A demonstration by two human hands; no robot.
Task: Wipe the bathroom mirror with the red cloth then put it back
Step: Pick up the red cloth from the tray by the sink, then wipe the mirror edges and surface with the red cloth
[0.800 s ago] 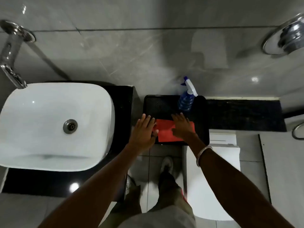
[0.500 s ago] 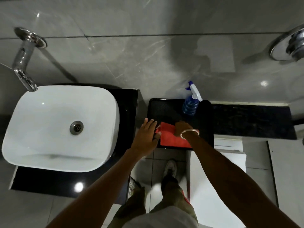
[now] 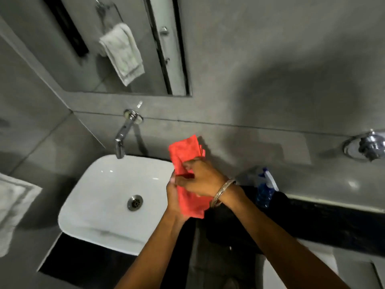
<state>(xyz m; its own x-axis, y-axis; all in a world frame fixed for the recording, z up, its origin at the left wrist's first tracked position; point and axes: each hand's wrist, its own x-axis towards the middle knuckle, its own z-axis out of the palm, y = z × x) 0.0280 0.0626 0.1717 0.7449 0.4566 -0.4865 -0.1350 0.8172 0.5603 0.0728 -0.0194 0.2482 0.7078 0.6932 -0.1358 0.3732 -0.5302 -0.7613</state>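
The red cloth (image 3: 184, 152) is lifted in the air beside the right edge of the sink, folded, with its upper end standing above my hands. My right hand (image 3: 201, 178), with a metal bangle on the wrist, grips the cloth from the right. Under it, my left hand (image 3: 174, 200) holds the cloth's lower part from the left. The mirror (image 3: 108, 46) hangs on the grey wall at the upper left, above the tap; it reflects a hanging towel and a door.
A white basin (image 3: 108, 197) on a black counter sits left of my hands, a chrome tap (image 3: 123, 134) above it. A blue spray bottle (image 3: 265, 188) stands on the black tray (image 3: 277, 202) to the right. A chrome wall fitting (image 3: 367, 146) is far right.
Both hands have picked the red cloth up off the black tray and raised it. My view has tilted up, and the mirror is now in sight.
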